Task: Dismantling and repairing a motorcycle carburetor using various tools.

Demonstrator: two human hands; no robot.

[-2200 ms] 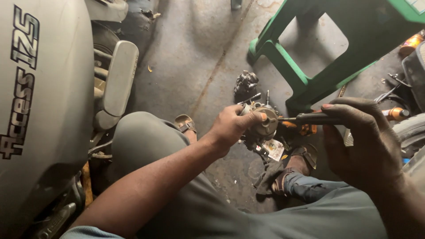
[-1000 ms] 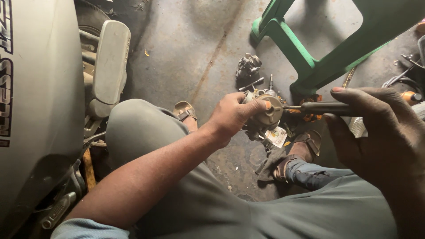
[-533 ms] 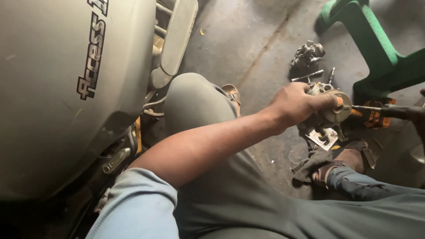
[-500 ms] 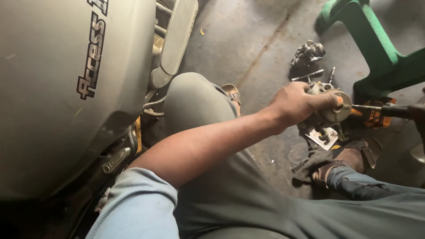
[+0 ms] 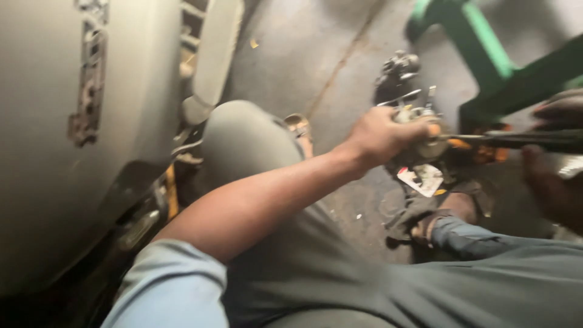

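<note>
Sleeve: pale blue, at the bottom edge, nearest the camera; forearm runs up and right from it.

Knee: grey trousers, bent, beside the scooter.

Left hand: wrapped around a small metal engine part, held above the floor in front of the knee. The part is blurred; it looks like a carburettor, though this cannot be confirmed. Judged compact, rigid and fairly heavy for its size, probably oily, with thin levers and screws sticking out. Best gripped by the solid body, as here, not by the protruding bits.

Right hand: cut off by the right edge, fingers curled on the handle of a screwdriver; its shaft points left and meets the part.

Foot: in a sandal on dark rags, with a white scrap just beside it.

Scooter: grey side panel, left, close by.

Floor: stained concrete; a second dark metal piece lies beyond the hands, detail indistinct.

Stool: green frame, farthest, top right, mostly cropped.
</note>
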